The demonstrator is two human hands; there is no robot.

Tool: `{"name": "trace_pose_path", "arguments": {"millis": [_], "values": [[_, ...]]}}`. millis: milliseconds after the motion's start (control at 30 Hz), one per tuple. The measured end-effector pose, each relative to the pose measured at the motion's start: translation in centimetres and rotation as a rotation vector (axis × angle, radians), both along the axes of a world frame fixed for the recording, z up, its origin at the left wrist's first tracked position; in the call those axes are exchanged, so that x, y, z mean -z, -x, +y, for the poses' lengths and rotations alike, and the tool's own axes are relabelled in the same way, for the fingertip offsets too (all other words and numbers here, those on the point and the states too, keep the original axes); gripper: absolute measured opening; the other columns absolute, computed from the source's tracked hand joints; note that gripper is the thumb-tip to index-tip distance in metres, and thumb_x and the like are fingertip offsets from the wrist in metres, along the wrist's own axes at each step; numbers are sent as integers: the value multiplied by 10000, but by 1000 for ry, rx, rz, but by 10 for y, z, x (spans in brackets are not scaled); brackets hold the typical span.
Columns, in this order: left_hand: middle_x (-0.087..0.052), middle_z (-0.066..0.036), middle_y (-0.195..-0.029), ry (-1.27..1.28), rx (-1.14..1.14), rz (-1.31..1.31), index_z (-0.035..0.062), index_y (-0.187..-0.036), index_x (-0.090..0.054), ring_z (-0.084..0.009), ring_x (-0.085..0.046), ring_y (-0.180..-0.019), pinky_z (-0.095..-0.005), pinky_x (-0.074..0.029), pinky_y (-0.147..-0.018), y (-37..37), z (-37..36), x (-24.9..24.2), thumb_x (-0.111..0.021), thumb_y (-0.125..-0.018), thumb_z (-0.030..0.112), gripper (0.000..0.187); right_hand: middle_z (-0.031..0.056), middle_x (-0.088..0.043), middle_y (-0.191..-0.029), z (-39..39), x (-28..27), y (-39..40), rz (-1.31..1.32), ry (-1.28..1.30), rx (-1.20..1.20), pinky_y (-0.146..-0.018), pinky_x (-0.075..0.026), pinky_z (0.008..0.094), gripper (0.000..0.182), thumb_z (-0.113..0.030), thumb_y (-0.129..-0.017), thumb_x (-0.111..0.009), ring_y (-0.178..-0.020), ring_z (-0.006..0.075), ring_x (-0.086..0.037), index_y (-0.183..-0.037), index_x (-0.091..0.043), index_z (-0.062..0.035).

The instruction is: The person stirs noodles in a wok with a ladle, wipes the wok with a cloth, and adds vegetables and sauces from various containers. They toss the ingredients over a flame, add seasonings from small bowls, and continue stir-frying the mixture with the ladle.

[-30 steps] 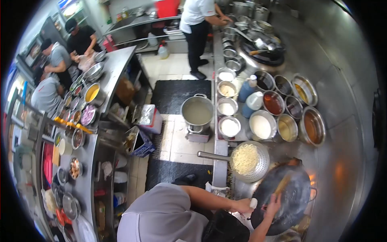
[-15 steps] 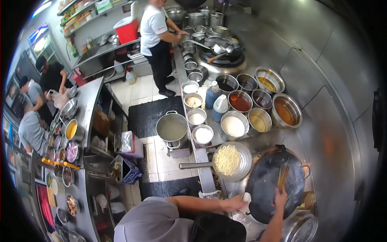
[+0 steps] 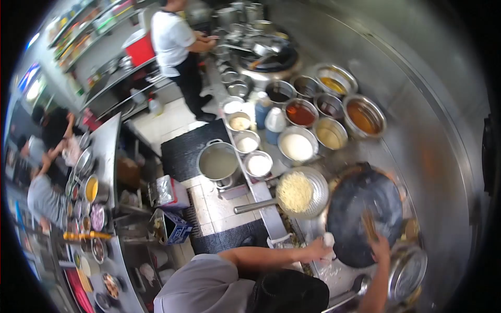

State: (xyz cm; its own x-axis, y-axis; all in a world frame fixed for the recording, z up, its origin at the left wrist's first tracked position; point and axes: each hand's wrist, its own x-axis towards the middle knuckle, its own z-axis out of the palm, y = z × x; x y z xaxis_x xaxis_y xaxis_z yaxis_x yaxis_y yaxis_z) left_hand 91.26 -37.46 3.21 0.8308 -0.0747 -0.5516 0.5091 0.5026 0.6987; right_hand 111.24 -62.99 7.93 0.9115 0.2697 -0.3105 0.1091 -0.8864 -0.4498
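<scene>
My right hand (image 3: 380, 248) is wrapped round a bamboo wok brush (image 3: 369, 224), with its bristle end down inside a dark wok (image 3: 360, 208). The brush is smeared by motion. My left hand (image 3: 316, 249) grips a white cloth (image 3: 328, 241) at the wok's near left edge; whether the cloth covers a handle there is hidden. Left of the wok lies a perforated strainer (image 3: 318, 195) with pale noodles (image 3: 294, 192) in it, its long handle reaching out over the counter edge.
Several metal pots hold sauces and white powders, among them a pot of white liquid (image 3: 297, 144). Two squeeze bottles (image 3: 275, 120) stand among them. A metal lid (image 3: 408, 274) is right of my arm. A large pot (image 3: 217, 163) stands left. Co-workers (image 3: 175, 39) are further off.
The whole view has tilted and shifted. My right hand and the brush sit lower in the wok. A ladle-like metal tool now shows below the wok. The far co-worker's hands have moved.
</scene>
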Motion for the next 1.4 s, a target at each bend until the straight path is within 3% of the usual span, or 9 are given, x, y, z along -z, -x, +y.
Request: {"name": "trace_pose_path", "arguments": {"millis": [100, 367, 500, 600, 733, 900, 1067, 1167, 1400], "values": [[-622, -72, -996, 52, -3, -208, 40, -1188, -523, -196, -635, -854, -336, -546, -599, -2, 8, -4, -684, -900, 126, 341, 262, -674, -1040, 132, -32, 47, -170, 184, 132, -868, -508, 486, 560, -319, -863, -648, -973, 452, -644, -1386, -525, -163], [-562, -119, -1199, 129, 66, 1, 15, -1311, -445, -227, -611, -1052, -417, -588, -807, 0, 14, -21, -602, -969, 140, 397, 232, -641, -1010, -9, -16, 95, -108, 668, 112, -728, -563, 501, 735, -338, -898, -641, -883, 407, -681, -1519, -269, -210], [-572, -118, -1191, 106, 47, 41, 0, -1321, -441, -232, -617, -1049, -412, -581, -833, 0, 12, -29, -582, -981, 135, 392, 237, -666, -1013, 55, 8, 4, -145, 374, 348, -803, -550, 508, 677, -340, -914, -617, -959, 413, -668, -1497, -292, -226], [-567, -119, -1197, 78, 80, 24, 0, -1311, -453, -226, -613, -1050, -404, -581, -836, -1, 13, -24, -578, -983, 132, 375, 178, -689, -783, 130, 8, 14, 65, -357, 431, -592, -579, 407, 661, -411, -905, -609, -619, 296, -685, -1474, -387, -161], [-571, -116, -1191, 69, 89, -10, 1, -1296, -472, -220, -612, -1041, -395, -581, -826, -4, 12, -22, -575, -984, 137, 356, 118, -644, -672, 126, 0, 62, 324, -597, 192, -435, -489, 343, 717, -372, -871, -677, -440, 232, -599, -1502, -387, -193], [-591, -104, -1153, -71, 125, 3, 27, -1310, -452, -227, -623, -999, -393, -573, -777, -1, 13, -3, -599, -968, 154, 393, 118, -639, -968, -7, -46, 95, 218, -18, -98, -534, -518, 329, 696, -446, -793, -725, -607, 190, -606, -1428, -509, -259], [-607, -110, -1118, -24, 8, 25, 25, -1258, -488, -218, -635, -951, -385, -562, -706, -15, 1, -6, -657, -925, 167, 400, 198, -661, -1178, -131, -29, 84, -327, 6, 180, -898, -499, 397, 622, -201, -842, -698, -1028, 326, -659, -1429, -496, -167], [-658, -112, -967, 80, -27, 103, 12, -1150, -591, -217, -645, -809, -373, -548, -622, -33, 2, 11, -680, -896, 150, 302, 211, -571, -1329, -108, -22, 145, -544, -328, 331, -1025, -402, 335, 556, -236, -986, -576, -1187, 301, -571, -1450, -405, 20], [-619, -188, -1061, -196, 76, 71, -118, -1269, -425, -269, -650, -867, -426, -556, -667, -46, -3, 22, -730, -824, 180, 616, 242, -537, -1375, -19, 33, 348, -627, -227, 756, -1040, -411, 373, 660, -187, -926, -644, -1250, 343, -544, -1499, -347, -50]]}}
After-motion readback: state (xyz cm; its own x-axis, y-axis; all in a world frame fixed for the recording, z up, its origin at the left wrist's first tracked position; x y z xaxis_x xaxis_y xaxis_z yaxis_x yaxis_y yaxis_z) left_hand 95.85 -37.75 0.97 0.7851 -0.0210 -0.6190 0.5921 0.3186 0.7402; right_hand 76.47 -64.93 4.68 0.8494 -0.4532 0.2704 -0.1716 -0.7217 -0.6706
